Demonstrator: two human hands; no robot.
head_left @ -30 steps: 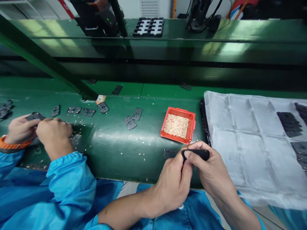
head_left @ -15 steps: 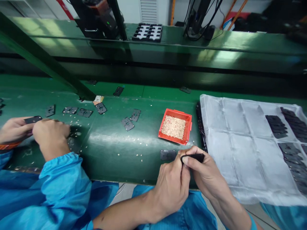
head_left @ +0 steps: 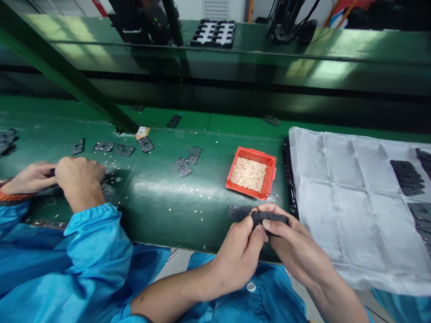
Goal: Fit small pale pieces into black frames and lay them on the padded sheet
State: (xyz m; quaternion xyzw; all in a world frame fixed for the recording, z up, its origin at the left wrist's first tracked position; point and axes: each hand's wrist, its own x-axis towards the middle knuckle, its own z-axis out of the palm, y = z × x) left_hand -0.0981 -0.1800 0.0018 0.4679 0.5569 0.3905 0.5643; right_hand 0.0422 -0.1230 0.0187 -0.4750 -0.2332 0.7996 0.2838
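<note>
Both my hands grip one black plastic plate (head_left: 274,219) above the table's front edge. My left hand (head_left: 237,255) pinches its left end, thumb and fingers closed on it. At the other end, my right hand (head_left: 292,242) has its thumb on the near face and its fingers behind. Just behind my left fingers a similar flat black part (head_left: 238,213) lies on the green table (head_left: 161,224). A red bin (head_left: 270,179), filled with tiny pale pieces (head_left: 248,173), stands beyond my hands.
To the right is a white compartment tray (head_left: 350,215) with stacks of black parts (head_left: 406,177). More black plates (head_left: 182,167) and pale bits lie scattered on the table. A co-worker's hands (head_left: 79,177) work at the left, near a slanted green post (head_left: 67,80).
The plate in my hands has tilted, so more of its face shows. The whole view has shifted slightly. At the left, the co-worker's hands have turned their black part.
</note>
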